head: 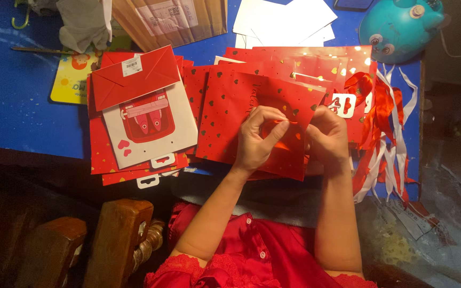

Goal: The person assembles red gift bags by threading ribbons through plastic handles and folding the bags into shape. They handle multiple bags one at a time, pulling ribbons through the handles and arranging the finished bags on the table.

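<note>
Hands meet over a flat red paper gift bag scattered with small gold hearts [252, 114], which lies on top of a spread of like bags near the front edge of the blue table [12, 106]. Seen from the head camera, the left hand [257, 140] rests on the bag with its thumb and forefinger pinched on a thin red ribbon [285, 122] – the other fingers curl loosely beneath. The right hand [326, 136] sits just beside it, fingers folded in and pressed on the same ribbon's far end, though how tightly it holds cannot be told from above. The ribbon runs short and taut between the two hands, just above the bag's upper edge. To the left lies a stack of red cards, topped by a white card with a red picture and a red paper envelope [134, 74] laid over its upper part. To the right, a loose bundle of red and white satin ribbons [385, 122] trails off the table's edge. Behind the bags are sheets of white paper [284, 21], a brown cardboard parcel [172, 18] and a round turquoise plastic toy with a cartoon face [398, 26]. Near the far left corner lies a yellow printed card [70, 80]. Below the table, the person's red lace-trimmed garment [252, 250] shows beside a carved wooden chair arm [118, 240].
</note>
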